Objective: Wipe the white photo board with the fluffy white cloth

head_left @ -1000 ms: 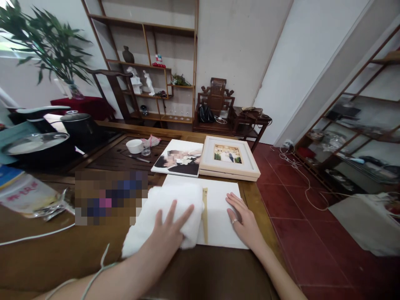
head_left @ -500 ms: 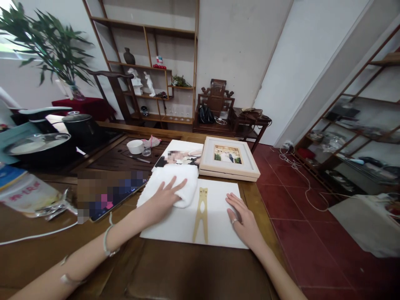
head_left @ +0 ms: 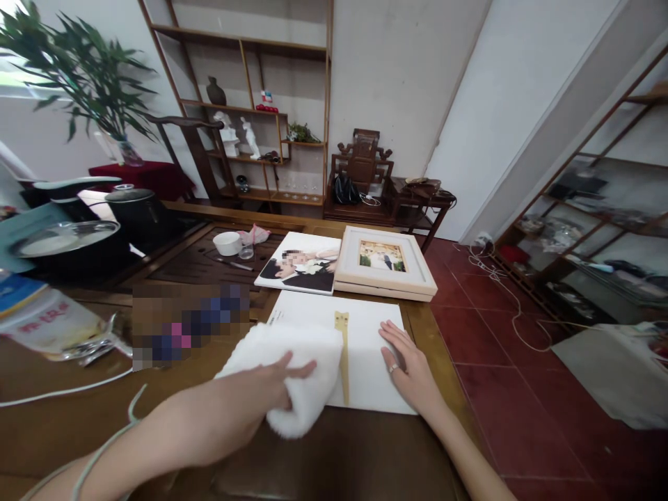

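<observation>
Red tiled floor (head_left: pixel 501 396) and pale walls surround a brown wooden table (head_left: pixel 386 452), with an open shelf unit (head_left: pixel 250 43) and a carved wooden chair (head_left: pixel 364 156) standing at the back of the room. On the near part of the table lies a white panel (head_left: pixel 368 348), flat, with some small dark print by its far left corner. Fixed along its middle is a yellowish strip (head_left: pixel 345 376), two small dark dots at its broad far end and a narrow leg running toward the near edge; a folded white towel (head_left: pixel 316 344) covers the area just left of that leg. The towel rests across the left part of the panel, and one corner hangs past the near edge. The left hand (head_left: pixel 271 386) presses on the towel from the left, two fingers stretched out over the cloth and the others partly hidden, so I cannot tell whether it pinches any of the fabric. The right hand (head_left: pixel 410 365) lies opened out on the right side of the panel, fingers extended and close together, thumb apart, a ring visible, gripping nothing. Beyond the panel, a printed photo (head_left: pixel 305 278) lies beside two stacked picture frames (head_left: pixel 351 275), the upper one holding a small picture. Farther left are a white bowl (head_left: pixel 227 243) and a dark kettle (head_left: pixel 133 212)
</observation>
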The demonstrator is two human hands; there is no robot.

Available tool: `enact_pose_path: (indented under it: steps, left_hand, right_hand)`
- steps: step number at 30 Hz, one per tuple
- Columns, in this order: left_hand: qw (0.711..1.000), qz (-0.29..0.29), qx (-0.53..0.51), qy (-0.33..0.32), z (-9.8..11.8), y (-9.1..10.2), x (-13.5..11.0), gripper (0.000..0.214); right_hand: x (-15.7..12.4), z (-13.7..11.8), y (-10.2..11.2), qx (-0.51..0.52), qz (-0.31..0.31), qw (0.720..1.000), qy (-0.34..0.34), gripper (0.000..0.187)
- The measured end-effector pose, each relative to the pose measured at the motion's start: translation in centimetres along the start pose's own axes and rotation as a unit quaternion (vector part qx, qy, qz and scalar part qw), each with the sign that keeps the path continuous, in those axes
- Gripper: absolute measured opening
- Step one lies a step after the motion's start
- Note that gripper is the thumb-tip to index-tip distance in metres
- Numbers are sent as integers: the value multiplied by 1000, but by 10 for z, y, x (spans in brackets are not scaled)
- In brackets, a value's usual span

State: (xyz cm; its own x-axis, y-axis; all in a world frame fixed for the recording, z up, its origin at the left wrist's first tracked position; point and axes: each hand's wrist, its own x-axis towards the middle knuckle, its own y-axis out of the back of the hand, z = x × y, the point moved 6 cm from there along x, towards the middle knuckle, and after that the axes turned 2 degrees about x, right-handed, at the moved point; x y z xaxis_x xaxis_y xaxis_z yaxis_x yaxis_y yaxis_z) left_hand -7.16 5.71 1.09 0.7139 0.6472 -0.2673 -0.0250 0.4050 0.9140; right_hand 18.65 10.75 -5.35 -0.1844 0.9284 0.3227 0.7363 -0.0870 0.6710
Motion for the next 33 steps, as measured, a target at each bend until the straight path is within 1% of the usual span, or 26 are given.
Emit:
enact_pose_path:
  steps: [3, 5, 7, 9, 11, 13, 14, 15, 16, 17, 18, 20, 21, 23, 25, 26, 28, 30, 32, 33]
  left_hand:
    - [999, -26, 23, 30, -26, 6, 21, 48]
    - [997, -15, 52, 61, -40, 12, 36, 51]
    - [992, 14, 88, 92, -48, 16, 49, 58]
    - [982, 47, 131, 125, -45, 17, 57, 59]
    - [970, 67, 171, 162, -34, 14, 58, 53]
    - [961, 63, 192, 191, -17, 2, 51, 45]
    - [960, 52, 192, 196, -9, -8, 45, 42]
    - [964, 36, 186, 186, 1, -20, 37, 39]
    - [971, 22, 175, 162, 10, -33, 28, 36]
    - [979, -3, 159, 126, 19, -49, 19, 31]
    - [987, -36, 138, 68, 28, -66, 11, 27]
    - [993, -20, 119, 0, 38, -83, -2, 34]
    - [993, -8, 113, -21, 39, -87, -5, 36]
    - [995, 8, 96, -38, 37, -82, -3, 35]
    - [997, 5, 75, -25, 30, -64, 6, 31]
    - [998, 4, 68, -1, 25, -50, 12, 34]
    - [996, -6, 73, 48, 11, -24, 23, 50]
    - [989, 5, 110, 97, -5, -1, 34, 60]
    - [977, 34, 161, 134, -20, 12, 45, 59]
    - [972, 54, 180, 142, -24, 14, 51, 58]
  right_hand:
    - [-1, 0, 0, 1, 2, 1000, -1, 35]
    - [-1, 0, 0, 3, 2, 1000, -1, 35]
    - [-1, -1, 1, 6, 3, 1000, 0, 35]
    - [-1, -1, 1, 6, 4, 1000, -1, 34]
    - [-1, -1, 1, 3, 4, 1000, -3, 35]
    - [-1, -1, 1, 1, 3, 1000, -2, 35]
    - [-1, -1, 1, 0, 2, 1000, -1, 35]
    - [-1, -1, 1, 0, 2, 1000, 0, 35]
    - [-1, -1, 0, 0, 2, 1000, 1, 35]
    - [-1, -1, 0, 0, 3, 1000, 1, 35]
    - [-1, 0, 0, 0, 3, 1000, 2, 35]
    - [-1, 0, 0, 1, 4, 1000, 2, 35]
    - [-1, 1, 0, 0, 4, 1000, 2, 35]
    - [-1, 1, 0, -2, 3, 1000, 1, 36]
    - [-1, 0, 1, -3, 2, 1000, -2, 35]
    - [-1, 0, 1, -4, 1, 1000, -3, 35]
    - [-1, -1, 0, -3, -1, 1000, -4, 35]
    - [0, 0, 0, -2, 0, 1000, -5, 35]
    - [-1, 0, 0, 0, 0, 1000, -5, 35]
    - [-1, 0, 0, 1, 0, 1000, -5, 35]
